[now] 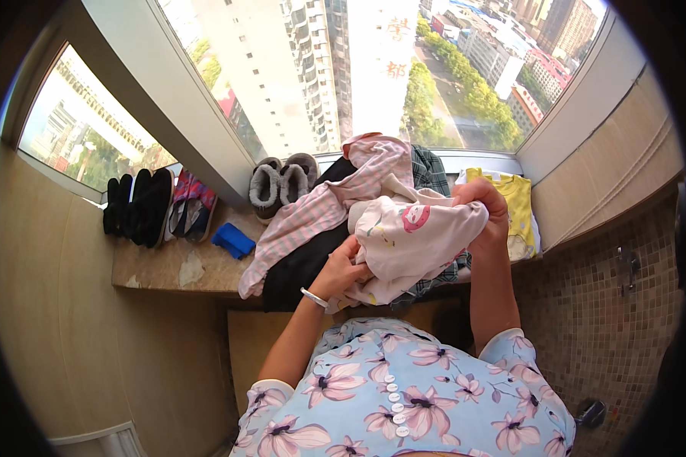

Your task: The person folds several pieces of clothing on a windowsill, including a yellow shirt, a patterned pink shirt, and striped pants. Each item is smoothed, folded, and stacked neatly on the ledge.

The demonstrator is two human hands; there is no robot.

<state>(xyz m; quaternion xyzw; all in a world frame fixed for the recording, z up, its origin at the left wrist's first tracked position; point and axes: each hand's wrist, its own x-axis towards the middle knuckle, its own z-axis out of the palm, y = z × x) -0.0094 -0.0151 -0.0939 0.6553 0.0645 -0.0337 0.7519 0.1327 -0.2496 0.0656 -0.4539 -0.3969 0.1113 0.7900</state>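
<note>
Garment [419,236] in pale pink, printed with a red figure, hangs bunched between a person's bare hands above the near side of a stone-topped counter [152,274] at a window. The left hand [345,268] is closed on its left side, fingers partly lost in the folds; the right hand [484,204] curls tight around the upper right corner. The loose lower folds look the likeliest trouble: they dangle past the counter's edge, and a slackened left grip could let them slide toward the floor or catch on the floral shirt [389,381]. Pink checked clothing [305,232] and black clothing [297,266] overlap close by (the black piece droops over the front lip), so a hard tug might drag both along. Green plaid clothing [431,167] lies behind, and a yellow top [518,202] rests just beside the right hand, where a wide sweep could rumple it. Leftward, a blue cloth bundle [234,241], grey fleece-lined shoes [267,190] and black shoes [151,209] take up room; a thick window post [183,114] stands behind them, limiting reach, while mosaic tiling [602,335] covers the right.
</note>
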